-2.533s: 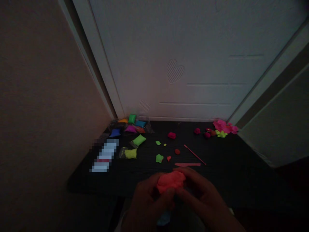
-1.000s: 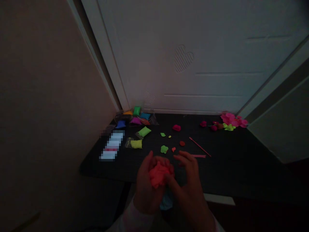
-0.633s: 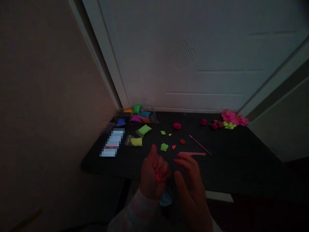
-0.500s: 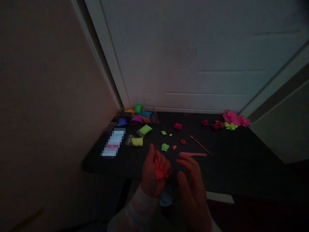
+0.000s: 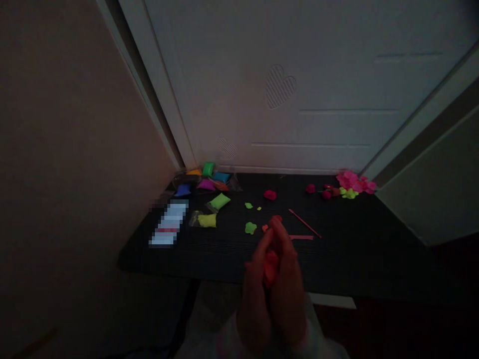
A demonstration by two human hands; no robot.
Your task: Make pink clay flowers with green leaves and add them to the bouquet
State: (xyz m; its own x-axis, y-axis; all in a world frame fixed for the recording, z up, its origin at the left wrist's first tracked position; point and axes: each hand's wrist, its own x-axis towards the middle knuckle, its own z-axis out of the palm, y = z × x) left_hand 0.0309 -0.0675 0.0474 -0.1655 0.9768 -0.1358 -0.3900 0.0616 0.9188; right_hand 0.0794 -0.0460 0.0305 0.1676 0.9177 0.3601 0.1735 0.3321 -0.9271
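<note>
A lump of red-orange modelling clay is pressed between my two palms, above the near edge of the dark table. My left hand covers its left side and my right hand its right, with the fingertips meeting at the top. Just beyond the fingers lie a small orange clay piece and a red clay disc, partly hidden. To their left is a green flower-shaped clay piece. A pink flat tool sticks out from behind my right hand.
Bags of coloured clay, including a yellow bag and a green bag, lie at the left near a blurred white rectangle. A thin pink stick lies right of centre. Pink flowers sit at the back right, before a white door.
My right hand has come over to my left, and both palms now close around the red-orange clay, which my left hand held alone before. The view has shifted slightly.
</note>
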